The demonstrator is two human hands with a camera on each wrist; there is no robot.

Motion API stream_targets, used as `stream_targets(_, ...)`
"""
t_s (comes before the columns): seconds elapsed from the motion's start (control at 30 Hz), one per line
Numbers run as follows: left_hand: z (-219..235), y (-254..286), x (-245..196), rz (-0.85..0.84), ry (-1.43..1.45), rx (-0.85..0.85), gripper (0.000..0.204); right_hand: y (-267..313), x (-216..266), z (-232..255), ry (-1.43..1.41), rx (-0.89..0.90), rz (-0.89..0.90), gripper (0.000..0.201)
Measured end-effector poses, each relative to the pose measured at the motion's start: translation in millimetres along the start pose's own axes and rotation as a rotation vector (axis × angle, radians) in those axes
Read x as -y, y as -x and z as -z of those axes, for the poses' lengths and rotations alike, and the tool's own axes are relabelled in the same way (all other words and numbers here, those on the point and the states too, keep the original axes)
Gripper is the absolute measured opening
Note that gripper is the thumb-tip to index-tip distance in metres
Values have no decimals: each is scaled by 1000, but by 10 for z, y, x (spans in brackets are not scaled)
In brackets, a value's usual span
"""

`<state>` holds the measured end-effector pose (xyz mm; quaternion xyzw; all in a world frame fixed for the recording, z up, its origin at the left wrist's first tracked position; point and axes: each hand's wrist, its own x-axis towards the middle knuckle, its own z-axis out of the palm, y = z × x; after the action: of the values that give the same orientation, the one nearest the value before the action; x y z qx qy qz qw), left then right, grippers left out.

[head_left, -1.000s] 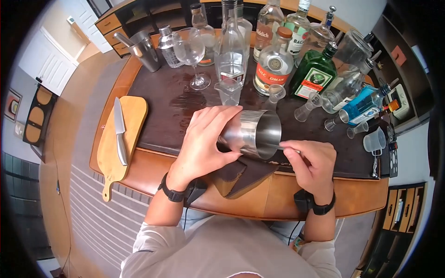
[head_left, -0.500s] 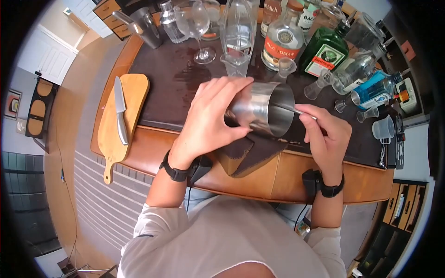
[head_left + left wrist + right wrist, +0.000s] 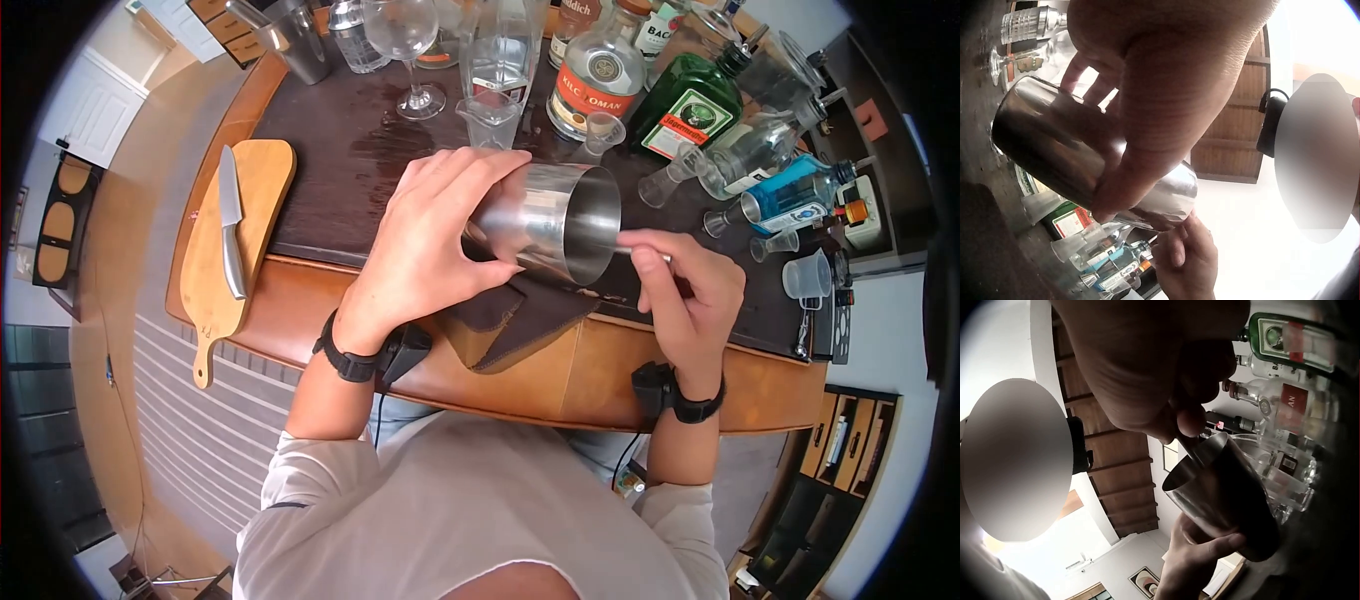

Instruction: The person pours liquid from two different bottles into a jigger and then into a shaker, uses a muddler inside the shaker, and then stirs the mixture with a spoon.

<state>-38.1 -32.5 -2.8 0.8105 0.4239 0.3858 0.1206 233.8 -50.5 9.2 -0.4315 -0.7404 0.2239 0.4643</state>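
My left hand (image 3: 430,225) wraps round the side of a metal shaker tin (image 3: 545,222), which lies tilted with its mouth toward the right. Thumb and fingers spread to either side of its wall. At the mouth, my right hand (image 3: 695,285) pinches a thin metal handle (image 3: 655,257) between thumb and fingers. In the right wrist view the metal handle (image 3: 1189,447) slants into the tin (image 3: 1219,500); its far end is hidden inside. Beneath the tin, a folded dark cloth (image 3: 510,325) hangs over the table's front edge.
A cutting board (image 3: 200,260) with a knife (image 3: 231,220) lies at the left. Behind the hands stand several bottles, among them a green bottle (image 3: 690,105), plus a stemmed glass (image 3: 420,100) and a small clear beaker (image 3: 490,120). Jiggers (image 3: 672,175) and a plastic measuring cup (image 3: 803,277) stand right.
The head view has shifted, moving the table up in the picture. The right fingers have come closer to the tin's mouth, with the handle still pinched. The left hand keeps its grip.
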Motion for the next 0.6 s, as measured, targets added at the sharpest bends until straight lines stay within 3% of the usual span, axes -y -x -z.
stream_targets(0.07,1,2,-5,1,-4,2,90,-15,-28,-24,25,-66,-50,8)
stream_targets(0.27,10,5,-7,-4,-1,-7,90,-12,-8,7,19,-6,-9,8)
stream_targets(0.4,17,1,-12,-1,-10,0,90,-15,1,38,85,-17,-89,8)
stream_targets(0.6,19,-4,-27,17,-17,16,92,-27,-45,-10,54,-93,-39,8)
